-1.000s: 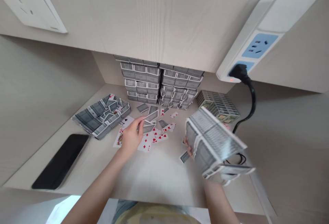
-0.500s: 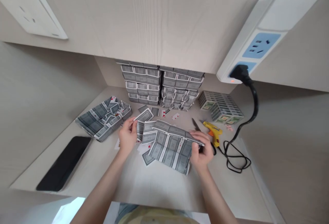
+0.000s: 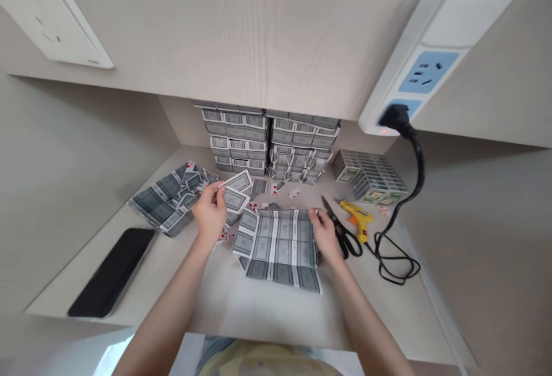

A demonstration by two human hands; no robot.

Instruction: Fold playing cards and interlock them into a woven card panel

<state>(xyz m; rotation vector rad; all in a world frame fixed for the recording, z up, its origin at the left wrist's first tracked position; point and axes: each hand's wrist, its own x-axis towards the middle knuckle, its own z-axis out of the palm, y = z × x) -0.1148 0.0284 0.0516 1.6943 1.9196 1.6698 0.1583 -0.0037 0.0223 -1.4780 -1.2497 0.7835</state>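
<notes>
Two playing cards (image 3: 237, 199) with grey patterned backs are fanned out in my left hand (image 3: 210, 210), pinched between thumb and fingers. My right hand (image 3: 325, 234) grips the right edge of a box made of joined playing cards (image 3: 282, 244), which lies before me with its panelled side facing up. More loose cards (image 3: 260, 187) are scattered behind and beneath it, some with red pips showing. Left of my left hand sits an open card tray (image 3: 166, 196) with loose cards inside.
Stacked card boxes (image 3: 237, 131) stand against the back wall. On the right are black scissors (image 3: 345, 237), a yellow glue gun (image 3: 359, 218) with its cable, and small stacked packs (image 3: 368, 175). A black phone (image 3: 112, 272) lies left; a power strip (image 3: 431, 65) hangs upper right.
The card box has turned so its panelled side lies flatter and faces up. My right hand has shifted left along with it, uncovering the scissors. Two cards now show in my left hand.
</notes>
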